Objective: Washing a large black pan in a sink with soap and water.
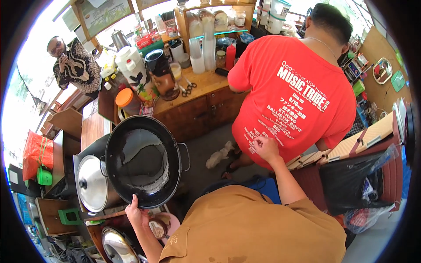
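Observation:
My left hand (137, 212) grips the near rim of a large black wok (116, 177), its thumb over the edge. A dark, glossy layer that looks like liquid (144, 151) covers the wok's bottom. Whether anything supports the wok from beneath is hidden. Just left of it, a big metal pot with a domed lid (93, 184) stands close to one loop handle. My right hand (268, 149) is raised with loosely curled fingers, and nothing shows in it. It appears in front of the back of a person in a red T-shirt (292, 92); contact cannot be judged.
A wooden counter (200, 85) carries a dark tumbler (162, 74), a white flask (135, 65), scissors (188, 88) and a red squeeze bottle (231, 56). A light-furred animal (219, 155) is on the floor. Another person (77, 65) stands beyond the counter at far left.

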Demonstrator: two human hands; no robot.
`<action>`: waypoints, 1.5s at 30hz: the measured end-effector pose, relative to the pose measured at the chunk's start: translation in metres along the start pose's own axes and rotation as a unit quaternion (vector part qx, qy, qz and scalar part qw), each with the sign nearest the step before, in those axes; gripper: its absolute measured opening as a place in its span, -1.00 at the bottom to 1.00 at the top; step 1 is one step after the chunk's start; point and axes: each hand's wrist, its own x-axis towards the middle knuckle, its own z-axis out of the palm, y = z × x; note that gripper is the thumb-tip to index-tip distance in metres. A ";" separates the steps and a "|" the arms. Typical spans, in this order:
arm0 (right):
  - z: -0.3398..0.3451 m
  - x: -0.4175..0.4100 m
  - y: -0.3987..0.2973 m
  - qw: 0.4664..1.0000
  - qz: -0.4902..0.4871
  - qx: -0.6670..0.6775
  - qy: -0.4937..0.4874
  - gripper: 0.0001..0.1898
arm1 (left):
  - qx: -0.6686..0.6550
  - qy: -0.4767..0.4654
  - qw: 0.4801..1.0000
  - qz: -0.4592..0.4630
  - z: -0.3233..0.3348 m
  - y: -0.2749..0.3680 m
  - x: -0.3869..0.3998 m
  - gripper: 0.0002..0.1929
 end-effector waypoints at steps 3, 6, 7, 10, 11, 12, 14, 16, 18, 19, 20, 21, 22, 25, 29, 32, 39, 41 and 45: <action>-0.005 0.027 0.025 0.998 0.047 -0.016 -0.049 -0.82 | -0.010 -0.006 1.000 -0.028 0.040 -0.014 0.020 -0.79; -0.012 0.058 0.040 0.991 0.100 -0.032 -0.079 -0.80 | 0.013 -0.023 0.999 -0.047 0.077 -0.023 0.039 -0.80; -0.017 0.065 0.043 0.991 0.113 -0.034 -0.065 -0.79 | 0.027 -0.036 0.998 -0.050 0.090 -0.024 0.043 -0.79; -0.014 0.067 0.073 0.987 0.150 -0.033 -0.052 -0.73 | 0.054 -0.078 0.993 -0.076 0.118 -0.025 0.064 -0.81; -0.015 0.064 0.078 0.987 0.154 -0.041 -0.022 -0.68 | 0.062 -0.083 0.991 -0.082 0.127 -0.027 0.072 -0.80; -0.016 0.061 0.084 0.986 0.160 -0.050 0.008 -0.63 | 0.066 -0.091 0.990 -0.084 0.137 -0.027 0.078 -0.80; -0.018 0.052 0.094 0.980 0.183 -0.073 0.034 -0.59 | 0.088 -0.117 0.984 -0.098 0.154 -0.025 0.089 -0.79; -0.020 0.037 0.099 0.970 0.213 -0.097 0.059 -0.54 | 0.116 -0.138 0.977 -0.109 0.167 -0.025 0.104 -0.78; -0.026 0.022 0.097 0.959 0.263 -0.100 -0.010 -0.57 | 0.151 -0.165 0.969 -0.105 0.183 -0.025 0.119 -0.78; -0.027 0.011 0.094 0.954 0.282 -0.101 -0.004 -0.57 | 0.163 -0.178 0.964 -0.113 0.190 -0.023 0.125 -0.78; -0.027 0.002 0.092 0.948 0.302 -0.099 -0.035 -0.57 | 0.167 -0.193 0.960 -0.119 0.199 -0.024 0.131 -0.78; -0.028 -0.008 0.090 0.940 0.320 -0.096 -0.065 -0.57 | 0.170 -0.207 0.955 -0.124 0.209 -0.024 0.136 -0.77; -0.027 -0.019 0.088 0.934 0.337 -0.098 -0.058 -0.57 | 0.179 -0.221 0.950 -0.133 0.218 -0.026 0.141 -0.77; -0.025 -0.052 0.081 0.908 0.398 -0.102 -0.074 -0.57 | 0.206 -0.292 0.922 -0.149 0.247 -0.026 0.155 -0.76; -0.026 -0.092 0.073 0.878 0.471 -0.059 -0.054 -0.55 | 0.230 -0.341 0.898 -0.160 0.281 -0.036 0.157 -0.76; -0.033 -0.107 0.077 0.871 0.486 -0.067 -0.014 -0.56 | 0.238 -0.360 0.886 -0.168 0.305 -0.043 0.153 -0.76; -0.041 -0.142 0.100 0.853 0.520 -0.030 0.021 -0.58 | 0.263 -0.388 0.866 -0.173 0.343 -0.073 0.144 -0.76; -0.026 -0.168 0.100 0.842 0.538 -0.034 0.005 -0.56 | 0.281 -0.390 0.858 -0.183 0.347 -0.083 0.148 -0.76; 0.009 -0.222 0.074 0.817 0.565 -0.029 -0.111 -0.52 | 0.283 -0.395 0.852 -0.195 0.349 -0.090 0.154 -0.77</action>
